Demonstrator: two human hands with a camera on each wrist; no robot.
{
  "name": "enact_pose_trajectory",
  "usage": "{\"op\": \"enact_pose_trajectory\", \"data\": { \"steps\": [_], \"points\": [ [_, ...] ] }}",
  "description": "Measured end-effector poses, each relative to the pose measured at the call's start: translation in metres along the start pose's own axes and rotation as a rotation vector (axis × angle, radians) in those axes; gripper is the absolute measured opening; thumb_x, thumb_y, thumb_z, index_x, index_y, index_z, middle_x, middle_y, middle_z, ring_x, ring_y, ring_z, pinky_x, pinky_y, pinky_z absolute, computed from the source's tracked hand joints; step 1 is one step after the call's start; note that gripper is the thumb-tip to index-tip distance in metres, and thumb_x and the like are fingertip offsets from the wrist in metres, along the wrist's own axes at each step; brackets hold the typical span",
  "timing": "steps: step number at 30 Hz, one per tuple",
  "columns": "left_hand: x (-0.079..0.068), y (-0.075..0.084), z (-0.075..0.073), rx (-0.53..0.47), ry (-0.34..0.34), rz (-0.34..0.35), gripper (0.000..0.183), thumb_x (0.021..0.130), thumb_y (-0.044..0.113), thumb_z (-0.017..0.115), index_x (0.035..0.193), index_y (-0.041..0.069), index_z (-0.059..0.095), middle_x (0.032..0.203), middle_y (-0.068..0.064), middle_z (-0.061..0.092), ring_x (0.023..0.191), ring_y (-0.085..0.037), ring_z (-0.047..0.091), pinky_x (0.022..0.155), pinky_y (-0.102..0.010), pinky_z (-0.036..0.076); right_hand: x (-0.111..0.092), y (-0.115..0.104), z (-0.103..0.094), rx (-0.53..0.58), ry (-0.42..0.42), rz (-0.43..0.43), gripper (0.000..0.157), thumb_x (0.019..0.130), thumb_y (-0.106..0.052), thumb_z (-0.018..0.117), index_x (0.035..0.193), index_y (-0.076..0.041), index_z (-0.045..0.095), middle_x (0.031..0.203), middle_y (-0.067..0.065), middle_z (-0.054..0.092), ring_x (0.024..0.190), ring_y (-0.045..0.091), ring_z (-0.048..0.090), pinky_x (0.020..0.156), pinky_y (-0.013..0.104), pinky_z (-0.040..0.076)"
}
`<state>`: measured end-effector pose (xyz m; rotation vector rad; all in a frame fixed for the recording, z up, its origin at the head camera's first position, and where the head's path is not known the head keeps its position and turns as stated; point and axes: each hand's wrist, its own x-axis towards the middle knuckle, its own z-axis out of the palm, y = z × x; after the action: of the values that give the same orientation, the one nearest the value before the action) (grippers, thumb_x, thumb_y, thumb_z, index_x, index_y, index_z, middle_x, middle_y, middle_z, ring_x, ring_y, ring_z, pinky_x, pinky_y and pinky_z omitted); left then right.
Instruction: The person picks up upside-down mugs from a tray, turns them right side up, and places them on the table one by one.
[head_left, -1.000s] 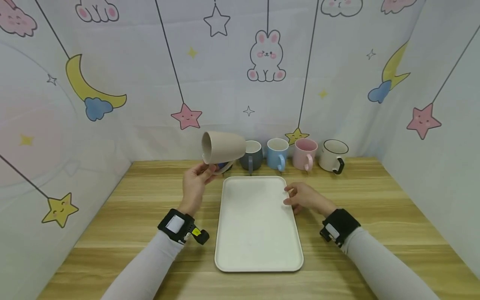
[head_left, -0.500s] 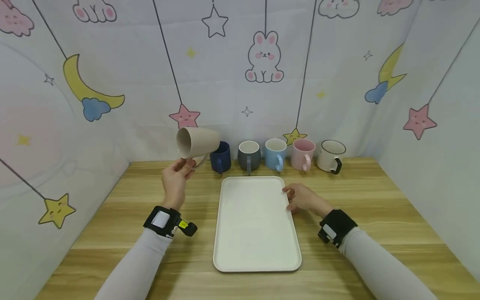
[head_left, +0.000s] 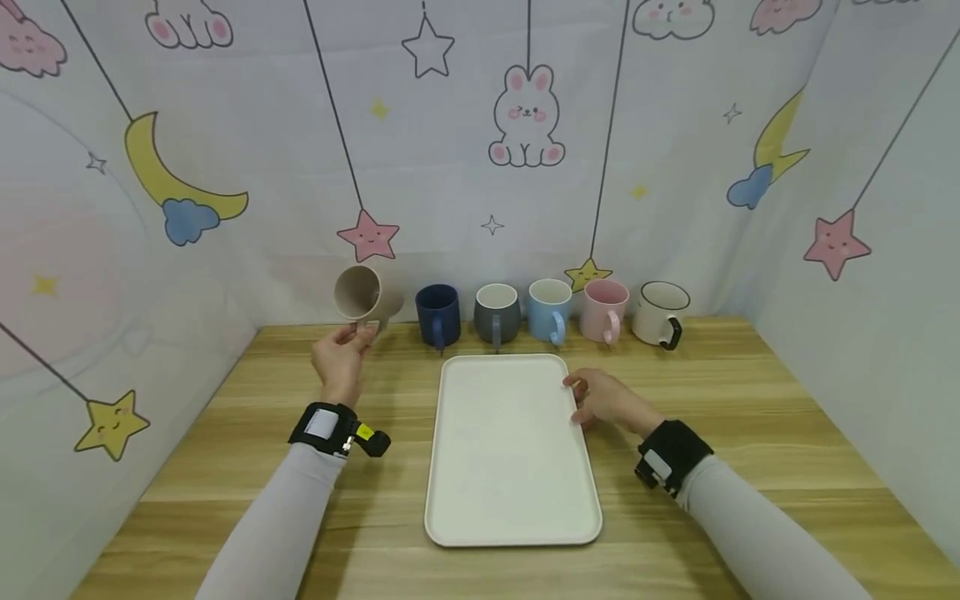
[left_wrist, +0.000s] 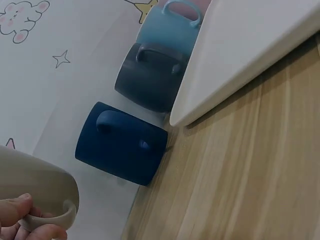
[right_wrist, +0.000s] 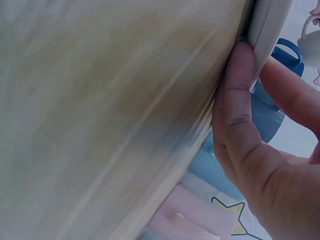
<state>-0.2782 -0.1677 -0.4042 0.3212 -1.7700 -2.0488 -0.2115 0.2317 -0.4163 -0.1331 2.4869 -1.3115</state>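
A beige mug [head_left: 360,292] is held in my left hand [head_left: 339,362] by its handle, above the back left of the table. It is tipped over, its mouth facing toward me. In the left wrist view, fingers [left_wrist: 45,231] and thumb close on the mug's handle [left_wrist: 57,220]. My right hand [head_left: 611,400] pinches the right rim of a white rectangular tray [head_left: 510,450] near its far corner. In the right wrist view one finger [right_wrist: 240,80] lies along the rim's outer side and another digit reaches over it. The tray lies flat, with nothing on it.
Along the back stand a navy mug [head_left: 438,317], a dark grey mug [head_left: 497,315], a light blue mug [head_left: 550,310], a pink mug [head_left: 605,311] and a white mug [head_left: 660,315] with a black handle. A patterned cloth [head_left: 450,183] hangs right behind them.
My left hand has carried the beige mug leftward, away from the navy mug, then turned and lowered it slightly. The navy mug has come fully into sight. My right hand stays at the tray.
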Motion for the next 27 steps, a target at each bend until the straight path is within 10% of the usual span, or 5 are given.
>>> {"op": "enact_pose_trajectory", "data": {
  "steps": [27],
  "points": [
    [0.016, -0.022, 0.001, 0.249, -0.01, -0.113, 0.037, 0.093, 0.009, 0.08, 0.126, -0.005, 0.071, 0.109, -0.015, 0.073, 0.08, -0.011, 0.069, 0.075, -0.022, 0.062, -0.001, -0.002, -0.002, -0.007, -0.014, 0.003, 0.063, 0.08, 0.015, 0.076, 0.138, 0.01, 0.051, 0.114, 0.022, 0.054, 0.085, 0.026, 0.058, 0.068, 0.028, 0.057]
  ]
}}
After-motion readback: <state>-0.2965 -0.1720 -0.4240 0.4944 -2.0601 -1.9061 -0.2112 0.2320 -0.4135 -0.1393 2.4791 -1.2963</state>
